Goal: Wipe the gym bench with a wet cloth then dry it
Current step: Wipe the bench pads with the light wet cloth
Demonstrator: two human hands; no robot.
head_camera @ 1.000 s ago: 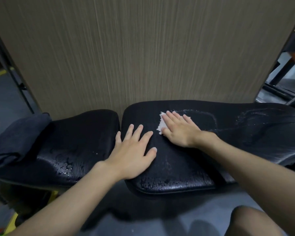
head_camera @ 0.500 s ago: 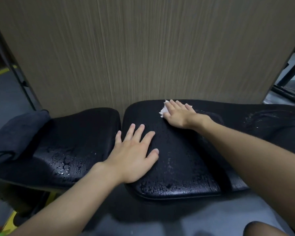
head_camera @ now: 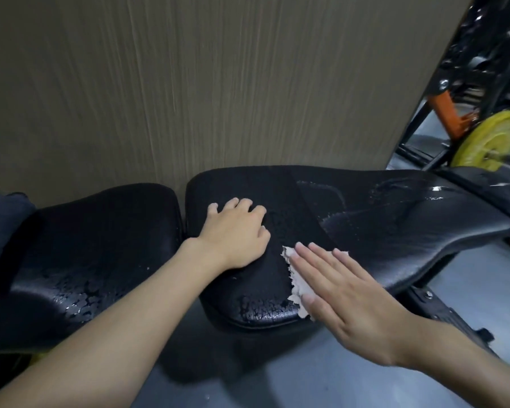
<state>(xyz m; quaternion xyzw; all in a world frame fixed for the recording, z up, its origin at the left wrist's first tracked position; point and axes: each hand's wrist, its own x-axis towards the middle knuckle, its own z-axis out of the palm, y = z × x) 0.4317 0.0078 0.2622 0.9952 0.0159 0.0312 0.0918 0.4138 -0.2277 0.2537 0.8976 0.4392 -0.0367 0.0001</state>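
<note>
The black padded gym bench [head_camera: 395, 225] stretches across the view in two pads, with a gap between them. Water beads and streaks cover much of its surface. My right hand [head_camera: 345, 295] lies flat with straight fingers on a small pale cloth [head_camera: 299, 285], pressing it onto the near edge of the right pad. Most of the cloth is hidden under the palm. My left hand [head_camera: 236, 234] rests on the same pad near the gap, its fingers bent down onto the pad and holding nothing.
A dark folded towel [head_camera: 0, 231] lies on the far left end of the left pad [head_camera: 100, 245]. A wood-grain wall panel [head_camera: 218, 83] stands right behind the bench. A yellow weight plate [head_camera: 489, 139] and black-and-orange rack [head_camera: 454, 113] stand at right. Grey floor [head_camera: 277, 378] lies below.
My right hand has slid the cloth from the far edge of the right pad back to its near edge. My left hand has shifted farther up the pad.
</note>
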